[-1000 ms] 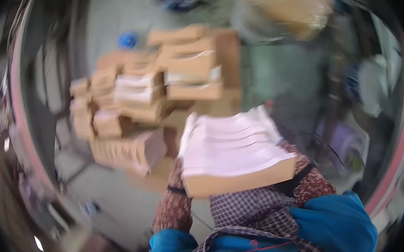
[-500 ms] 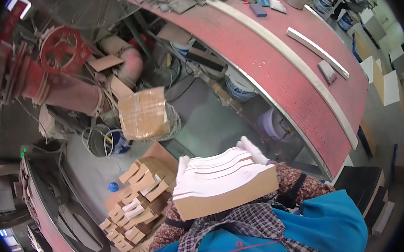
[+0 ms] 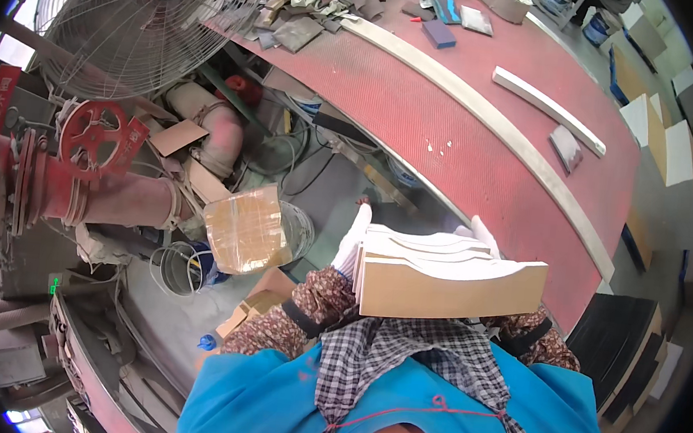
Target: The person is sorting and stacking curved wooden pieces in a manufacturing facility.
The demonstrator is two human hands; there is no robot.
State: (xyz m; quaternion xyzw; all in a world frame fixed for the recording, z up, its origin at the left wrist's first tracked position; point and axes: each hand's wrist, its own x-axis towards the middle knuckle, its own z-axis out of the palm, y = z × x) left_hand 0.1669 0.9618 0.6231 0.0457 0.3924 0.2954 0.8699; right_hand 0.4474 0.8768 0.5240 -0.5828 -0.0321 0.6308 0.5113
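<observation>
both white-gloved hands, left hand (image 3: 351, 246) and right hand (image 3: 483, 235), grip the ends of a stack of curved white boards (image 3: 440, 273) held at chest height beside the red tabletop (image 3: 484, 154), which hides most of the right hand's fingers.

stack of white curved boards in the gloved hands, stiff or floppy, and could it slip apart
The stack looks stiff: its edges hold straight with no sag between the left hand and right hand. Being loose layers gripped only at the ends, the boards might slide apart if tilted. Probably fairly heavy, held against the chest.
</observation>
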